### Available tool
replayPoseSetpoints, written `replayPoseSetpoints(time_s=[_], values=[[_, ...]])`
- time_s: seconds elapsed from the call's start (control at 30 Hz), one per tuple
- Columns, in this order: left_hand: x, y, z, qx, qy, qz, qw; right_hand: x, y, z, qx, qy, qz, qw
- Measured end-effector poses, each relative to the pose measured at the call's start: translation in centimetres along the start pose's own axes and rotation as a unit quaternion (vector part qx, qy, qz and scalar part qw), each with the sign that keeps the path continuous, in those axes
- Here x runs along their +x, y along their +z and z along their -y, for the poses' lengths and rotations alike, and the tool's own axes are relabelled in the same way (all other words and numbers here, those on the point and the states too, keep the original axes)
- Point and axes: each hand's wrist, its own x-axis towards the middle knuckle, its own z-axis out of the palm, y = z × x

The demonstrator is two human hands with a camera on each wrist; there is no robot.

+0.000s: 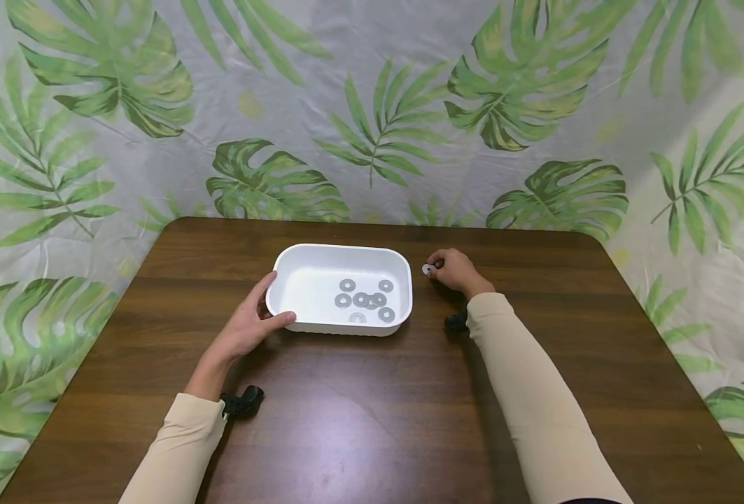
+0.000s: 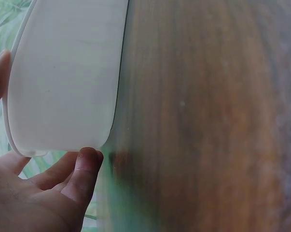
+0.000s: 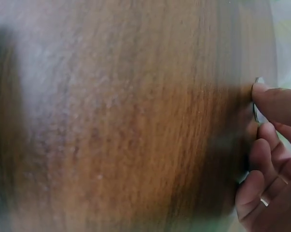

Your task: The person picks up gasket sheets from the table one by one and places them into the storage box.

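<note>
A white rectangular tub (image 1: 309,280) with rounded corners stands on the table, and several flat grey washers (image 1: 343,301) lie in its right half, some overlapping. My left hand (image 1: 248,322) grips the tub's left end, thumb over the front rim and fingers along the far side. In the left wrist view, curled fingertips touch the lower end of the tub (image 2: 63,87). Just right of the tub, my right hand (image 1: 456,271) pinches one washer (image 1: 428,269) between thumb and fingers. The right wrist view shows that washer (image 3: 256,112) edge-on, partly covered by the thumb.
The dark wooden table (image 1: 359,406) has rounded far corners. Behind it hangs a pale cloth (image 1: 397,203) printed with green leaves. Black bands with camera mounts (image 1: 243,402) sit at both wrists, beside cream sleeves (image 1: 535,392).
</note>
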Motion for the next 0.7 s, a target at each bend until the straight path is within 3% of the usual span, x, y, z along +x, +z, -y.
replayPoseSetpoints(time_s=[0.43, 0.7], values=[[0.06, 0.05, -0.03, 0.006, 0.002, 0.000, 1.0000, -0.56, 0.48, -0.61, 0.017, -0.026, -0.053, 0.998], [0.02, -0.01, 0.00, 0.008, 0.000, 0.000, 1.0000, -0.57, 0.06, -0.70, 0.013, -0.042, -0.018, 0.999]])
